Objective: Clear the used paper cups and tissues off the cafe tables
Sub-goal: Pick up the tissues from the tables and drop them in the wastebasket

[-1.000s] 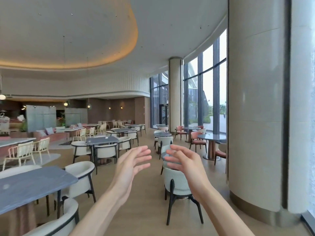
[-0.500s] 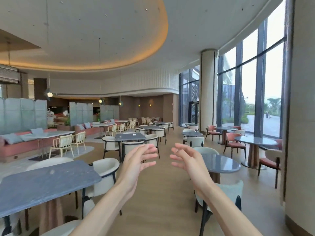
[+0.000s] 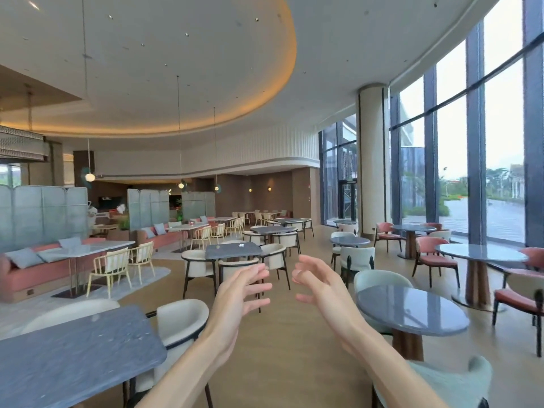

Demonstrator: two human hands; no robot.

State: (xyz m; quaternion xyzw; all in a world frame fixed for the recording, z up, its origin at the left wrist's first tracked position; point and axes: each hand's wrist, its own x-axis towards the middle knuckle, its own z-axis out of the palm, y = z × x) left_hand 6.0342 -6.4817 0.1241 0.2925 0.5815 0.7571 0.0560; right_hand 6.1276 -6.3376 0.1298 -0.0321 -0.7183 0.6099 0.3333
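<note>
Wood aisle [image 3: 282,334] between tables, empty hands [image 3: 235,293] apart

The near left bench [image 3: 73,357] has a dark grey top that looks like stone, matt and slightly rough. The round bench [image 3: 412,307] on the right has a smooth, glossy grey top that reflects the window light, on a brown wood-look pedestal [image 3: 407,344]. The floor [image 3: 282,348] looks like pale wood planks with a low sheen. The white chair [image 3: 179,319] beside the left bench has a smooth upholstered shell with dark trim. The far right chairs [image 3: 435,257] have matt coral cloth seats. The yellow chairs [image 3: 109,266] at left have thin slatted frames, material unclear. The sofa [image 3: 44,272] is pink cloth with grey cloth cushions. The column [image 3: 371,157] is smooth and pale.
</note>
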